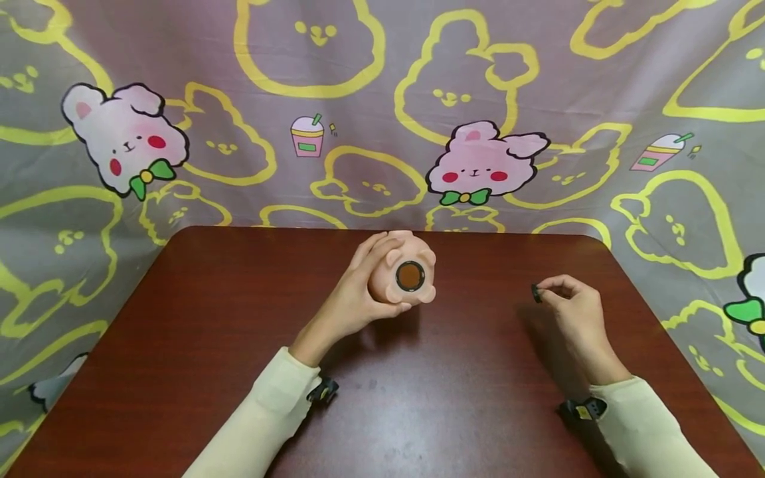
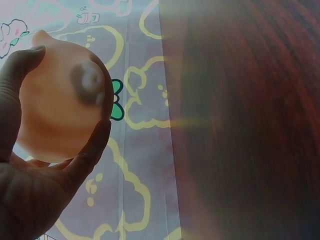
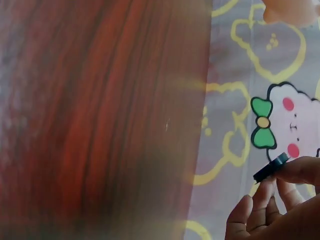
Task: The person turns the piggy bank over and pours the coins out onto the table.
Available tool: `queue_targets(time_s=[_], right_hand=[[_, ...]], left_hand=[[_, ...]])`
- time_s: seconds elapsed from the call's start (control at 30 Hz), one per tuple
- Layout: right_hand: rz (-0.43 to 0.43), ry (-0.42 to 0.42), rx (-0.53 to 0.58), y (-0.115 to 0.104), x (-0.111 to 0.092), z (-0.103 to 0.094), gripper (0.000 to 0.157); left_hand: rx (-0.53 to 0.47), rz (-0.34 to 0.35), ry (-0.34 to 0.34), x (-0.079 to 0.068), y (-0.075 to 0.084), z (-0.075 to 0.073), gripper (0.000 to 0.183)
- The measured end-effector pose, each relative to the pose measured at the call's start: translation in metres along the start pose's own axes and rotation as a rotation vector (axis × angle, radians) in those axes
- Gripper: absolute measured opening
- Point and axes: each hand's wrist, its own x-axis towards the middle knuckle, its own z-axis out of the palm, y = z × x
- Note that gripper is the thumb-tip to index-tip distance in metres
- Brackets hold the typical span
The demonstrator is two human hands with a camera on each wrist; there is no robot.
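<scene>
A pink piggy bank (image 1: 391, 269) is held up over the table, its underside with stubby feet facing the head camera. A round hole with a dark rim (image 1: 410, 276) shows in that underside. My left hand (image 1: 352, 292) grips the bank from the left, fingers over the top and thumb below. In the left wrist view the bank (image 2: 55, 100) fills the grasp, with a dark patch on its side. Off to the right, my right hand (image 1: 580, 315) pinches a small black plug (image 1: 536, 293) between thumb and fingertips. The right wrist view shows this plug (image 3: 271, 167) edge-on.
A dark reddish-brown wooden table (image 1: 197, 345) lies under both hands. Behind it and at the sides hangs a grey cloth (image 1: 370, 113) with yellow outlines and cartoon rabbits. Black wrist cameras (image 1: 323, 392) sit at both cream sleeves.
</scene>
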Motion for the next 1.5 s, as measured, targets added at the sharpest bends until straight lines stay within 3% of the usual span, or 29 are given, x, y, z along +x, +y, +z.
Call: queue_targets(time_s=[0.2,0.43,0.63,0.93,1.5], right_hand=[[0.087,-0.08,0.041,0.012,0.014,-0.003,0.013],[0.154,-0.156,0.001,0.021,0.022,-0.009,0.014],[0.153,-0.205,-0.073,0.023,0.026,-0.01,0.013],[0.168,-0.274,-0.094,0.027,0.031,-0.012,0.013],[0.18,-0.289,-0.159,0.027,0.036,-0.009,0.013]], left_hand=[[-0.002,-0.009,0.004,0.0,0.0,-0.002,0.1],[-0.001,-0.023,-0.007,0.0,0.001,-0.003,0.101],[0.005,-0.03,-0.007,-0.001,0.001,-0.003,0.101],[0.02,0.005,-0.003,0.0,0.0,0.0,0.1],[-0.013,-0.025,-0.015,-0.001,-0.003,0.002,0.1]])
